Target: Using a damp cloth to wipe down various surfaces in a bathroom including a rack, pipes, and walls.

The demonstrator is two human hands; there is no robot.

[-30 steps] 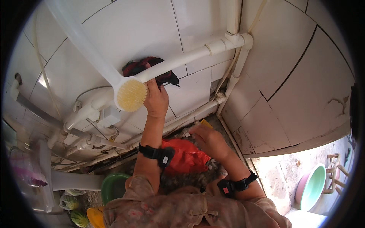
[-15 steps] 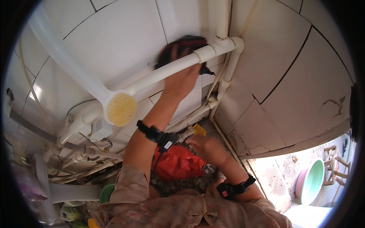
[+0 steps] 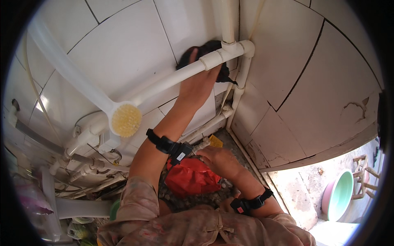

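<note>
My left hand [image 3: 198, 88] reaches up to the white horizontal pipe [image 3: 168, 80] and holds a crumpled black cloth [image 3: 223, 75] at the tiled wall behind it. One finger shows above the pipe; the pipe hides part of the hand and cloth. Lower down, my right hand [image 3: 221, 160] has its fingers curled in, close to a pale pipe fitting [image 3: 201, 144]. Whatever those fingers may hold is hidden. Below it lies a red plastic bag [image 3: 191, 178] on the dark, pebbly ground.
A long-handled white brush [image 3: 127, 119] with yellowish bristles hangs at the left. More pipes [image 3: 242, 78] run down the corner. A small yellow piece [image 3: 215, 141] lies near the fitting. At right stand a green-and-pink basin [image 3: 340, 194] and a wooden stool [image 3: 361, 176].
The black cloth and my left hand have shifted slightly right along the pipe, and the cloth's corner now hangs closer to the corner pipe. My right hand has moved a little left.
</note>
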